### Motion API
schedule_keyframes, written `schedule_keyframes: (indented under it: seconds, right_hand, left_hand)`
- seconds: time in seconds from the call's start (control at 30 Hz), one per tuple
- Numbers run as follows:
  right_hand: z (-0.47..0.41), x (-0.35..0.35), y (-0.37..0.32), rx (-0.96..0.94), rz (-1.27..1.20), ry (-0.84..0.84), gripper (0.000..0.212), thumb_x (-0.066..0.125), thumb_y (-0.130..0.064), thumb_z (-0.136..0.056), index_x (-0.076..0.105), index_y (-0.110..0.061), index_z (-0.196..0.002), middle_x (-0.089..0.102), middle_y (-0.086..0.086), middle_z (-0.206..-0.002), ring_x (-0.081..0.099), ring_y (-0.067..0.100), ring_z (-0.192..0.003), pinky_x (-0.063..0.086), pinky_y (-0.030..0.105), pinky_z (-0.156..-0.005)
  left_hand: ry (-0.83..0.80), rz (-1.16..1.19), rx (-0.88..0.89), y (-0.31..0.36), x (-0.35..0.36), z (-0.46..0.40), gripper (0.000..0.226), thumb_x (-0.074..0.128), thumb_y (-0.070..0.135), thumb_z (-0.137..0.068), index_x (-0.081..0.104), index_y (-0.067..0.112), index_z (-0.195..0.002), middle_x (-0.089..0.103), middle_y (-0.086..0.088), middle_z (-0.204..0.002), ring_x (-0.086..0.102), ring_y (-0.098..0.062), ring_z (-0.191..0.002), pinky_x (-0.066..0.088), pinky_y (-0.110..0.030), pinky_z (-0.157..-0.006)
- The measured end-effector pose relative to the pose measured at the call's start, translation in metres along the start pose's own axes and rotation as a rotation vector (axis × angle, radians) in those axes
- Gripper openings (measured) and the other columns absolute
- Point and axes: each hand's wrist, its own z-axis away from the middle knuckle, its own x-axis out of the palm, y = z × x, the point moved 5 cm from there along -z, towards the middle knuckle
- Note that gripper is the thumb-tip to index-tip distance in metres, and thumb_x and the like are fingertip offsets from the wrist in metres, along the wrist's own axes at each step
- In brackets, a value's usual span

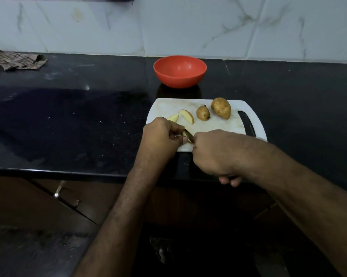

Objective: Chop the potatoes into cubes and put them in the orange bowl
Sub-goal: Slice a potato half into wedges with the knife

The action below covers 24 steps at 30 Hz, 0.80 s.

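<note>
Where the white cutting board (218,124) nears the counter's front edge, a potato wedge (185,134) sits pinned under the left hand (161,134), whose fingers curl down onto it. The knife (189,135) blade rests across that wedge, close against the left fingertips. The right hand (212,154) is closed in a fist around the handle.

Two more cut wedges (186,116) lie just behind the left hand. Two whole potatoes, a small one (203,113) and a larger one (221,108), sit further back on the board. The orange bowl (180,71) stands beyond the board near the tiled wall and looks empty.

The main risk appears to be the blade nicking the left fingertips, since so little gap shows between them. The narrow wedge could also roll or slip under pressure, and the board itself could slide on the glossy black counter (68,120).

Both hands hide most of the wedge and nearly all of the knife, so the handle and the depth of the cut cannot be seen. A crumpled cloth (16,60) lies far left, partly cut off.
</note>
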Motion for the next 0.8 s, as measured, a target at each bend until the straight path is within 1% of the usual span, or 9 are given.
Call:
schedule_keyframes:
  seconds: [0.13, 0.2, 0.27, 0.33, 0.4, 0.5, 0.6, 0.7, 0.8]
  right_hand:
    - [0.01, 0.009, 0.005, 0.009, -0.061, -0.027, 0.015, 0.04, -0.021, -0.104, 0.049, -0.01, -0.096, 0.053, 0.006, -0.076, 0.049, 0.014, -0.056, 0.043, 0.025, -0.053]
    - [0.02, 0.01, 0.008, 0.018, -0.065, -0.039, 0.018, 0.038, -0.021, -0.105, 0.05, -0.009, -0.099, 0.051, 0.004, -0.076, 0.046, 0.013, -0.058, 0.041, 0.024, -0.054]
    - [0.031, 0.007, 0.011, 0.034, -0.056, -0.062, 0.024, 0.037, -0.025, -0.106, 0.053, -0.009, -0.11, 0.053, 0.004, -0.079, 0.048, 0.013, -0.057, 0.043, 0.022, -0.048]
    - [0.043, 0.006, 0.011, 0.044, -0.085, -0.134, 0.024, 0.037, -0.029, -0.107, 0.052, -0.014, -0.118, 0.058, 0.006, -0.084, 0.052, 0.013, -0.051, 0.042, 0.019, -0.034]
    - [0.049, 0.006, 0.013, 0.053, -0.137, -0.154, 0.022, 0.037, -0.031, -0.107, 0.049, -0.017, -0.119, 0.061, 0.01, -0.087, 0.054, 0.015, -0.046, 0.043, 0.02, -0.034]
    - [0.053, 0.007, 0.018, 0.059, -0.183, -0.127, 0.021, 0.035, -0.035, -0.107, 0.048, -0.021, -0.116, 0.061, 0.012, -0.087, 0.054, 0.016, -0.043, 0.047, 0.024, -0.038]
    - [0.052, 0.005, 0.027, 0.033, -0.191, -0.092, 0.024, 0.034, -0.04, -0.107, 0.05, -0.023, -0.11, 0.061, 0.01, -0.082, 0.053, 0.014, -0.04, 0.046, 0.022, -0.038]
    - [0.052, 0.002, 0.033, 0.022, -0.18, -0.102, 0.024, 0.035, -0.042, -0.107, 0.048, -0.026, -0.096, 0.058, 0.008, -0.076, 0.051, 0.012, -0.037, 0.043, 0.021, -0.038]
    - [0.052, 0.001, 0.038, 0.019, -0.149, -0.079, 0.029, 0.034, -0.044, -0.106, 0.042, -0.029, -0.083, 0.059, 0.006, -0.075, 0.052, 0.013, -0.037, 0.045, 0.022, -0.038]
  left_hand:
    - [0.01, 0.019, -0.015, -0.001, 0.0, 0.001, 0.028, 0.083, 0.017, -0.083, 0.077, 0.019, -0.11, 0.067, 0.009, -0.08, 0.055, 0.001, -0.065, 0.041, 0.0, -0.061]
    - [0.013, 0.018, 0.006, 0.001, -0.001, 0.002, 0.035, 0.082, 0.018, -0.083, 0.074, 0.02, -0.118, 0.066, 0.008, -0.084, 0.055, -0.001, -0.065, 0.042, -0.003, -0.063]
    - [-0.002, -0.004, 0.033, 0.003, 0.0, 0.004, 0.042, 0.08, 0.019, -0.086, 0.069, 0.022, -0.126, 0.063, 0.009, -0.09, 0.055, -0.003, -0.07, 0.044, -0.011, -0.069]
    - [-0.018, -0.059, 0.063, 0.006, -0.001, 0.006, 0.039, 0.077, 0.021, -0.089, 0.069, 0.023, -0.127, 0.057, 0.012, -0.093, 0.056, -0.006, -0.076, 0.044, -0.014, -0.07]
    - [-0.023, -0.095, 0.095, 0.008, -0.004, 0.008, 0.036, 0.074, 0.023, -0.09, 0.07, 0.023, -0.126, 0.056, 0.012, -0.093, 0.057, -0.011, -0.079, 0.046, -0.016, -0.069]
    - [-0.009, -0.128, 0.144, 0.01, -0.006, 0.013, 0.037, 0.074, 0.03, -0.09, 0.07, 0.022, -0.126, 0.057, 0.005, -0.096, 0.057, -0.012, -0.081, 0.048, -0.02, -0.069]
    - [0.023, -0.126, 0.162, 0.009, -0.004, 0.014, 0.044, 0.075, 0.035, -0.089, 0.067, 0.02, -0.13, 0.054, 0.006, -0.106, 0.054, -0.006, -0.082, 0.043, -0.016, -0.071]
    - [0.055, -0.098, 0.147, 0.008, -0.003, 0.015, 0.045, 0.074, 0.03, -0.09, 0.066, 0.019, -0.132, 0.055, 0.005, -0.107, 0.054, -0.006, -0.083, 0.046, -0.018, -0.078]
    - [0.092, -0.082, 0.133, 0.006, -0.003, 0.015, 0.039, 0.073, 0.024, -0.088, 0.069, 0.019, -0.126, 0.055, 0.006, -0.104, 0.055, -0.006, -0.081, 0.043, -0.012, -0.073]
